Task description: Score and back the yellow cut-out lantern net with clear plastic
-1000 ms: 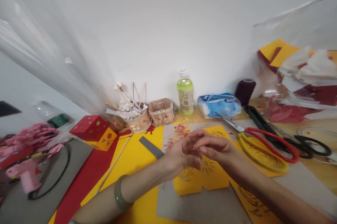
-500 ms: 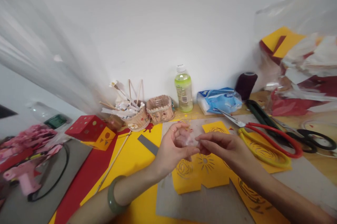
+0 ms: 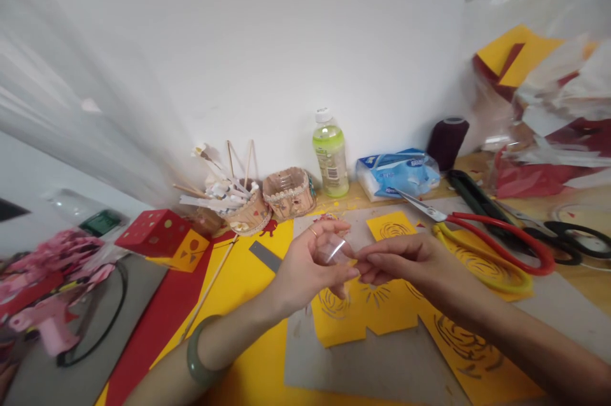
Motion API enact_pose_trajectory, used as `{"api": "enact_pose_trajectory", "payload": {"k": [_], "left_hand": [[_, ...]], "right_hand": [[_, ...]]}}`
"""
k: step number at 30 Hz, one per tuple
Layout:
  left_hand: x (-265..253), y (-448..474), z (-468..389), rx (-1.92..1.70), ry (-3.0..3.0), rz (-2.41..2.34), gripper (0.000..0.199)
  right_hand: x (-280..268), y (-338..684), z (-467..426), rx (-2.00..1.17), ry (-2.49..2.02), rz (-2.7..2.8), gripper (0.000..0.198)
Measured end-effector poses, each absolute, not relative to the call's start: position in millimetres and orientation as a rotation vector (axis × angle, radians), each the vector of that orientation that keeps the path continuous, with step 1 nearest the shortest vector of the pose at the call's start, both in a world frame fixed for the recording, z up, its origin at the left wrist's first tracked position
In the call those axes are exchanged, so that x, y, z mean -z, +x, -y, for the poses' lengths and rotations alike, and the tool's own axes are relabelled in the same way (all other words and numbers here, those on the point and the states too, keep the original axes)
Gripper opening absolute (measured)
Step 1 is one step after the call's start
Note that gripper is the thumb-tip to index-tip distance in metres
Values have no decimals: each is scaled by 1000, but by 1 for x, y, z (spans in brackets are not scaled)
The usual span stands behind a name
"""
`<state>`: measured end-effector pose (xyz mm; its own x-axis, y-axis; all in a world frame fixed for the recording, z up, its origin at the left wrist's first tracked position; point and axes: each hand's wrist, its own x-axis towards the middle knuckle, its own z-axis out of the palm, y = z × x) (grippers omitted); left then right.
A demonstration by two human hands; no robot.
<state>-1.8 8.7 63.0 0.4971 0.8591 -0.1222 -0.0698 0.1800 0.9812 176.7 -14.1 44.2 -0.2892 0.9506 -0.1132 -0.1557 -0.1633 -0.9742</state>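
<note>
A clear, shiny plastic piece (image 3: 335, 249) curves inside the curled fingers of my left hand (image 3: 312, 266). Thumb and fingers of my right hand (image 3: 398, 258) are pinched together at its right edge, where the fingertips of both hands almost meet. Part of the plastic is covered by the fingers, so its full shape cannot be made out. Below the hands lies yellow paper with cut-out patterns (image 3: 341, 326). Another cut yellow sheet (image 3: 470, 345) is under my right forearm.
Red-handled scissors (image 3: 501, 228) lie at right, near black-handled scissors (image 3: 573, 242). At the back stand a green-labelled bottle (image 3: 330, 154), a tissue pack (image 3: 396, 172) and a basket (image 3: 289, 193). A red and yellow box (image 3: 160, 234) and pink glue gun (image 3: 50, 326) are at left.
The hands stay close together, with small finger shifts. A bright reflection now shows on the plastic in the left hand. The whole view has shifted slightly.
</note>
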Motion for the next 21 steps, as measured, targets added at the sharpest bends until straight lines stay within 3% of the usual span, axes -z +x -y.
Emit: {"api": "enact_pose_trajectory", "payload": {"k": [21], "left_hand": [[-63,-3,-12,-721,1204,-812,58]], "right_hand": [[-41,179,14,-1580,-1051,1259,21]]}}
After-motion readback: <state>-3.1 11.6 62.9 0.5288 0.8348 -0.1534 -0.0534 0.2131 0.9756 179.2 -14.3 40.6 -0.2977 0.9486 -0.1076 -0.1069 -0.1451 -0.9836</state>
